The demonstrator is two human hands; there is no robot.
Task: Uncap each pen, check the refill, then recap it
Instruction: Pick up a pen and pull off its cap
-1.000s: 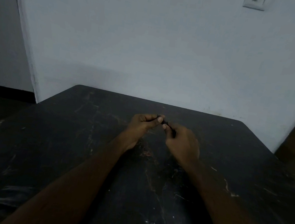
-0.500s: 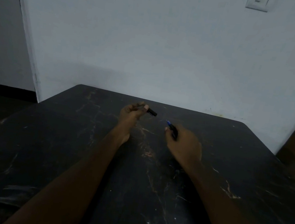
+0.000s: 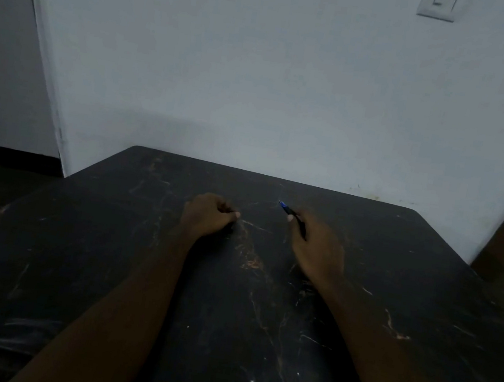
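While the right hand (image 3: 316, 251) pinches the uncapped pen (image 3: 296, 224) over the table (image 3: 106, 251), blue tip pointing away, tilt it closer to read the refill, the left hand (image 3: 209, 217) curled, round what I cannot tell.

Both forearms reach forward, the hands well apart. The left hand (image 3: 208, 217) is curled into a fist, perhaps around the cap; the right hand (image 3: 317, 248) pinches a pen (image 3: 287, 209) between thumb and fingers.
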